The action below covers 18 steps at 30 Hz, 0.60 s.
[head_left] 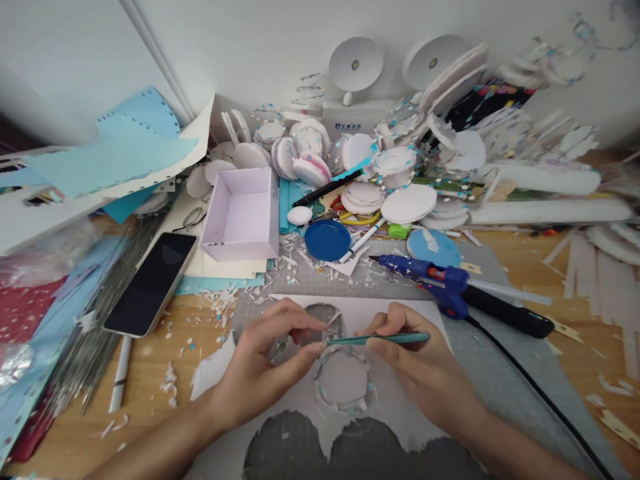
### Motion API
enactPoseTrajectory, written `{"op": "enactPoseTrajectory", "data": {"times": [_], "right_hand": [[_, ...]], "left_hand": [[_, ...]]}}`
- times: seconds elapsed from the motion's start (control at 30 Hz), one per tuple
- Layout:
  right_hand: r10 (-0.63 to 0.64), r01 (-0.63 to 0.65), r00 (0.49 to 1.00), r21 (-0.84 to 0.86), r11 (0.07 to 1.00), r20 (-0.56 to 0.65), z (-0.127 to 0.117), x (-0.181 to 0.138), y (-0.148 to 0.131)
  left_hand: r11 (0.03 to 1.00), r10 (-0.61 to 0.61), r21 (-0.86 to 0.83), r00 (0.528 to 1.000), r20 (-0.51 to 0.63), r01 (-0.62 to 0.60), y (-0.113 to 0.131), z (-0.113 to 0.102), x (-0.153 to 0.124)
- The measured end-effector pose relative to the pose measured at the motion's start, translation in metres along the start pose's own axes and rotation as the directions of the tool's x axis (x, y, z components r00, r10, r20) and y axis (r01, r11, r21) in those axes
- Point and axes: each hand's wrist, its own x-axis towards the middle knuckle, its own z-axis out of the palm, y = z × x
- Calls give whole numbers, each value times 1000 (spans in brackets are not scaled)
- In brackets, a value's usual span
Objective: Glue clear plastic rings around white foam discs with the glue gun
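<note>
My right hand point(415, 353) grips teal tweezers point(385, 339), their tips pointing left. The thumb and curled fingers of my left hand point(273, 350) close in around those tips; anything between them is too small to make out. Beside the left index fingertip shows a thin white strip point(334, 319). Just below the tweezers lies a round ring point(344, 407) dotted with small pale blue and white bits. It rests on a white paper sheet point(400, 400) with round holes cut in it, through which a grey cutting mat point(285, 450) shows.
A blue glue gun point(440, 280) lies right, its black cord trailing forward. Behind stand a lilac box point(240, 250), a blue lid point(327, 240) and several white foam discs point(407, 203). A phone point(153, 283) and thin wires point(100, 320) lie left. Paper scraps litter the table.
</note>
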Motion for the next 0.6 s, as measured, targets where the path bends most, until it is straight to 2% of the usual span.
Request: {"op": "enactPoseTrajectory", "data": {"times": [0.2,0.6], "right_hand": [[24,-24,1000,19,1000,1,4,-1,0],[0,-1,1000,-45,999,-24,2,-3,0]], "left_hand": [[1000,26,2,1000,-4,-26,3,-1,0],[998,8,62,996,94,-14,2,1,-2]]}}
